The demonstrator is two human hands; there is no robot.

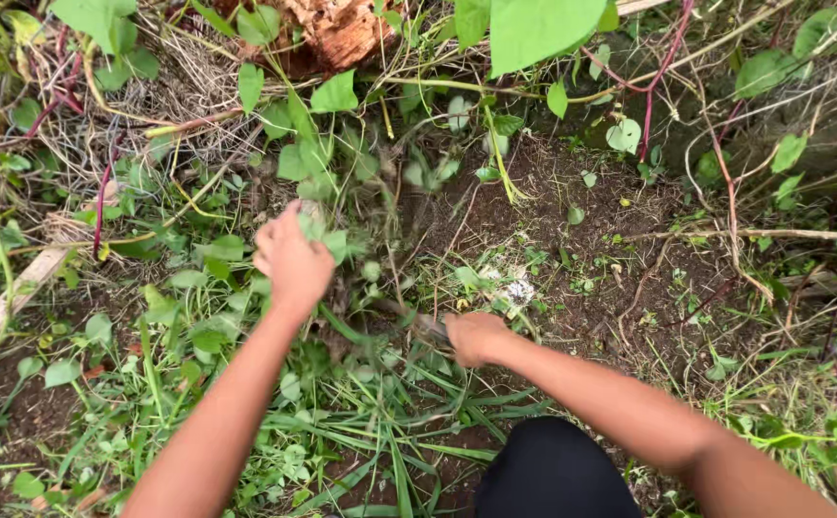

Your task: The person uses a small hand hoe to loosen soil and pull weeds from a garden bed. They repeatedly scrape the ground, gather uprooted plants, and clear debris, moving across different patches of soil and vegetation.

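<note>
Here the left hand [292, 261] has its fingers closed around a clump of weeds [327, 240], the right hand [474, 338] fisted on a blurred tool handle [430, 326].

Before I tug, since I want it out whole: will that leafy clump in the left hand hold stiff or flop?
Probably floppy: the weed clump in the left hand shows thin stems and soft leaves. Likely light. Stems may snap, not lift roots.
</note>
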